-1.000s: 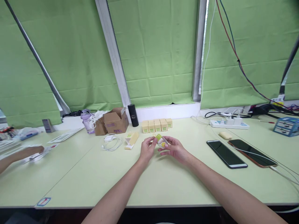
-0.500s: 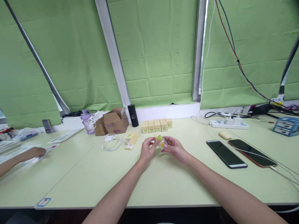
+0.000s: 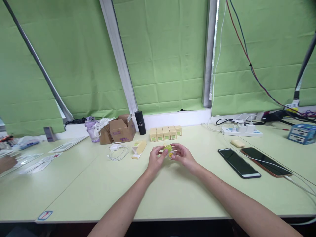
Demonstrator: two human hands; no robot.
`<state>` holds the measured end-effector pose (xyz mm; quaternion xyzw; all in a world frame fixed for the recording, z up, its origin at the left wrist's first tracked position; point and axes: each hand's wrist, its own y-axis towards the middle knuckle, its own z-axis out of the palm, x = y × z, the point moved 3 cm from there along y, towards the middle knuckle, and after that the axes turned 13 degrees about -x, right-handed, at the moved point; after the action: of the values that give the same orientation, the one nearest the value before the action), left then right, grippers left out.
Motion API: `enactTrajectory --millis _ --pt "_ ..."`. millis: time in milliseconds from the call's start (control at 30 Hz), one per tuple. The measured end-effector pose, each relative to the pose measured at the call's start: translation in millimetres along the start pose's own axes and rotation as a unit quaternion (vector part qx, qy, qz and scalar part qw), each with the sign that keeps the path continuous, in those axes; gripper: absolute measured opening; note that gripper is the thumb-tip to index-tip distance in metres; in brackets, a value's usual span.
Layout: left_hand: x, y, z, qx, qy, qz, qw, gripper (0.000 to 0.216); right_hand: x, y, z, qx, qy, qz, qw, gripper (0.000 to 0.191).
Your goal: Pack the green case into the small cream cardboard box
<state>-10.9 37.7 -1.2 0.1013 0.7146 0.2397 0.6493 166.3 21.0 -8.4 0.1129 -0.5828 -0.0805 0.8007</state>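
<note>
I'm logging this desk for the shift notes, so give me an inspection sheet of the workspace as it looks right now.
Surface: pale green table, bare in front of the person.
Job's things: small clear bottle with a green cap, held above the table.
Clutter: row of small boxes, one more box lying on its side, cardboard box, black flask, two phones, blue box.
Hands: left hand and right hand both grip the bottle by the fingertips.
Cables: white cable coiled left of the hands; power strip with chargers; red and blue wires hang down the blind.
Surroundings: green blinds; another person's hand at the far left edge.
</note>
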Motion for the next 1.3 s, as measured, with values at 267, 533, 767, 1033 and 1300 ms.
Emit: enactTrajectory --millis 267,533,767,1033,1300 --pt "-4 -2 1 0.006 0.022 0.014 1.000 0.053 -1 -1 3 0.007 -0.014 -0.014 1.000 0.057" --pt "-3 -2 2 0.019 0.037 0.014 0.999 0.054 -2 -2 3 0.008 -0.012 -0.012 1.000 0.060" --pt "-3 -3 2 0.024 0.031 0.007 0.999 0.053 -1 -3 4 0.004 -0.006 -0.011 1.000 0.057" --pt "-5 -3 3 0.031 0.020 0.019 0.999 0.048 1 -2 4 -0.003 0.013 -0.016 1.000 0.056" --pt "-21 -12 2 0.058 0.042 0.101 0.992 0.035 7 -3 4 -0.011 0.027 -0.029 0.999 0.050"
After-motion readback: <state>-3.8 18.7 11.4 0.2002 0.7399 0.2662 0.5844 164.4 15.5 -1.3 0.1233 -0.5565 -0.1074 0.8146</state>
